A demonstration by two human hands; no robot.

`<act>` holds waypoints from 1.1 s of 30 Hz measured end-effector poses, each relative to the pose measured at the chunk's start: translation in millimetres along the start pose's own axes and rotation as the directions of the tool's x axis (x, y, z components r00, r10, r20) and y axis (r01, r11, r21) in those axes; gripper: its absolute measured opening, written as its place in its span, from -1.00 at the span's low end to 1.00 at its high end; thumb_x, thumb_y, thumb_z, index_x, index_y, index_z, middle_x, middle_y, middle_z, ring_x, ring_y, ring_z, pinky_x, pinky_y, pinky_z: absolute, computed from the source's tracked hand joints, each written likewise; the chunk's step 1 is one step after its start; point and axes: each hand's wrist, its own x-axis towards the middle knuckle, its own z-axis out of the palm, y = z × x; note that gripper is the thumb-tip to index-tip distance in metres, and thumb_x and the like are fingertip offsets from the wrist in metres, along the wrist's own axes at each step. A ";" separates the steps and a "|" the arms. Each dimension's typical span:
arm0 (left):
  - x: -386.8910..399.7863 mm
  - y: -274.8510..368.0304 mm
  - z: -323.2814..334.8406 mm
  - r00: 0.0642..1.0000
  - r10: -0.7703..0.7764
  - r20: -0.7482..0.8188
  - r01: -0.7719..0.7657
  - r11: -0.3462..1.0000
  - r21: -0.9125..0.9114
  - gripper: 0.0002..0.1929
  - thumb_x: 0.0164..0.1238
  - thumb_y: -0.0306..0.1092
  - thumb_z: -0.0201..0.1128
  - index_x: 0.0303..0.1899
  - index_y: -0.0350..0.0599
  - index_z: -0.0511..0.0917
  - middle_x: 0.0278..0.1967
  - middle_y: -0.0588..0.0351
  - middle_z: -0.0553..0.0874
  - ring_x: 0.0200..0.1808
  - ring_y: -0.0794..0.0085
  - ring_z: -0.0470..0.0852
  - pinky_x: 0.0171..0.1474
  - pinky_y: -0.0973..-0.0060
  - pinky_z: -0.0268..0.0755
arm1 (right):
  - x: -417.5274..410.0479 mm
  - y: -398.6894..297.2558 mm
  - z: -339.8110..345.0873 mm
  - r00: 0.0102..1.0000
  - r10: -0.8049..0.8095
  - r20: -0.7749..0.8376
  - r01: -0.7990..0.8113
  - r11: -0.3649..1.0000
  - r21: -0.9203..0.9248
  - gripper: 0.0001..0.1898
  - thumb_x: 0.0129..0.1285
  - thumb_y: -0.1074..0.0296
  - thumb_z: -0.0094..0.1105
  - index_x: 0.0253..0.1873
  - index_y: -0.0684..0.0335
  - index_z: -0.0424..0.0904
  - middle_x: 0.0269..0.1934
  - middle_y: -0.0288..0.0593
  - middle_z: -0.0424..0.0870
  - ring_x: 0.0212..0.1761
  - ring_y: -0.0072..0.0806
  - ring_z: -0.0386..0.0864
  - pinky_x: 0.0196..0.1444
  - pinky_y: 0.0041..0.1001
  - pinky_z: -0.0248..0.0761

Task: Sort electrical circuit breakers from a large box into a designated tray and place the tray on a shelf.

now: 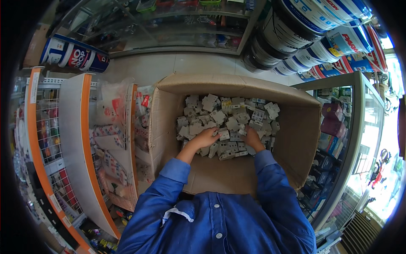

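Note:
Before me stands a large open cardboard box [282, 127] with a heap of small white and grey plastic blocks [219, 116], which look like electrical modules, on its bottom. My left hand [206, 138] reaches in at the heap's near side, its fingertips at a white block [224, 135]; whether it grips that block cannot be told. My right hand [252, 139] is a little to the right, with its fingers against another small white block [242, 130]. Its grip is partly hidden. A short gap with several blocks lies between the two hands.
Left of the box, orange-edged shelf panels [87, 127] hold bagged goods. A glass display cabinet [356, 127] flanks the right side. Beyond the box are a tiled floor [190, 65], another glass showcase [177, 49] and stacked paint buckets [345, 41].

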 end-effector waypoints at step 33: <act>-143.6 160.3 -42.9 0.763 0.519 -0.387 -0.627 0.739 -0.246 -0.14 -0.08 -0.43 0.48 0.31 -0.02 0.19 0.33 0.09 0.16 0.27 0.26 0.34 0.13 0.36 0.50 | -115.3 -169.9 -150.6 0.643 -0.745 -0.176 0.459 0.192 0.867 -0.10 -0.22 0.48 0.52 0.33 0.26 0.26 0.41 0.00 0.08 0.46 -0.21 0.02 0.42 -0.23 -0.04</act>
